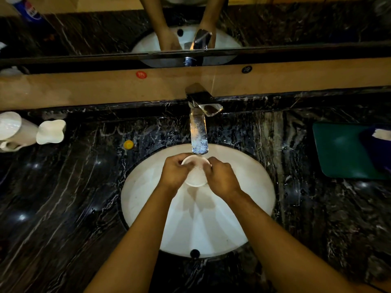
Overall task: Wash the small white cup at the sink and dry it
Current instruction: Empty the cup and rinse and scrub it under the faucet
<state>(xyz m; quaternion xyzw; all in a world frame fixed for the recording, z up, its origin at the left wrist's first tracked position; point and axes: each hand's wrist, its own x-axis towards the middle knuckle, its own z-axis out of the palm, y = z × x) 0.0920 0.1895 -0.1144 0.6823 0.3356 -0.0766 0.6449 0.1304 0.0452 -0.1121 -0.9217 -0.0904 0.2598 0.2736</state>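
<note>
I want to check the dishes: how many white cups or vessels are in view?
3. One cup is held between the left hand and right hand under the faucet. Two white vessels stand on the counter at far left. Others may lie outside the frame.

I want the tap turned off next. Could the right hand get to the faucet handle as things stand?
Probably yes. The faucet handle stands just beyond the right hand with nothing between, but that hand and the left hand hold the small white cup, so it must let go first.
</note>
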